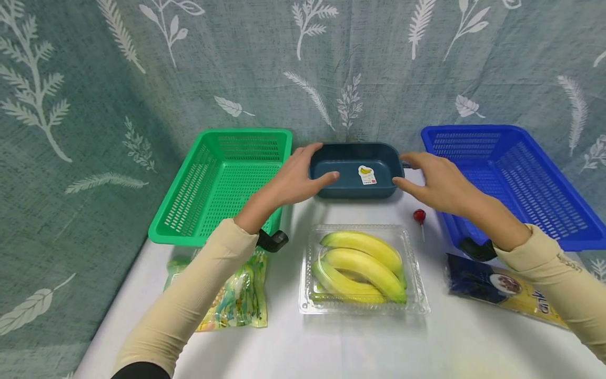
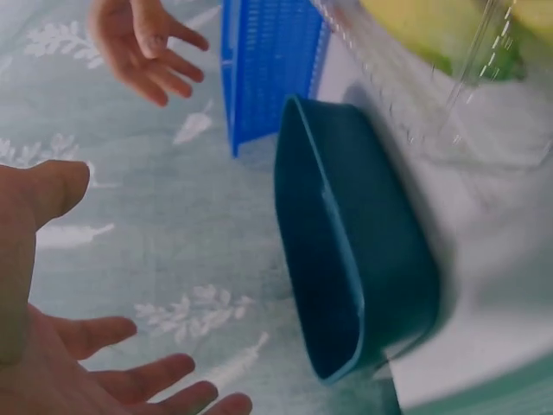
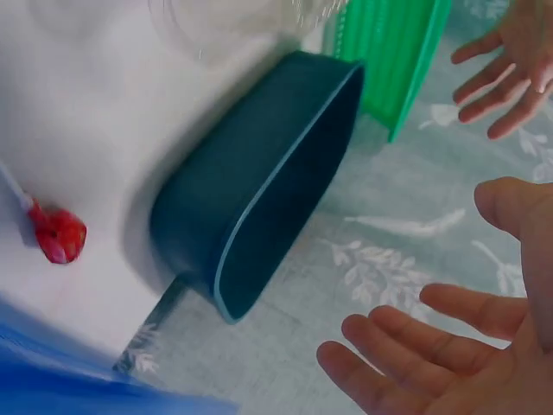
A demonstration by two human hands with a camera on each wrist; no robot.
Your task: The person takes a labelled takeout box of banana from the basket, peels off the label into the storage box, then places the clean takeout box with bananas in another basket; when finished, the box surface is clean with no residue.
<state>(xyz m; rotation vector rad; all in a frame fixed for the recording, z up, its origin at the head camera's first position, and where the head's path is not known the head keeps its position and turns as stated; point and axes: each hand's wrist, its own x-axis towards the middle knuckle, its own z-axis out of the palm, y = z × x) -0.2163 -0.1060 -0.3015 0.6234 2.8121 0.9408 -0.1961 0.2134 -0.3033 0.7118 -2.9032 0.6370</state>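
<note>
A dark teal oblong bin (image 1: pixel 341 190) stands at the back middle of the table, with a small banana sticker (image 1: pixel 366 175) inside it. My left hand (image 1: pixel 303 176) hovers over its left end, fingers spread. Over the right end is my right hand (image 1: pixel 433 179), thumb and fingers apart. Both wrist views show a gap between the hands and the bin (image 2: pixel 389 251), and nothing is held. In front of the bin lies a clear plastic box (image 1: pixel 364 310) of bananas (image 1: pixel 364 263). A red lollipop (image 1: pixel 419 215) rests below my right hand.
A green basket (image 1: pixel 187 240) stands at the left and a blue basket (image 1: pixel 549 184) at the right. Below the green one lies a colourful packet (image 1: pixel 251 295), partly hidden by my left sleeve. A dark blue and yellow packet (image 1: pixel 487 287) lies near my right forearm. Patterned cloth (image 1: pixel 350 63) hangs behind.
</note>
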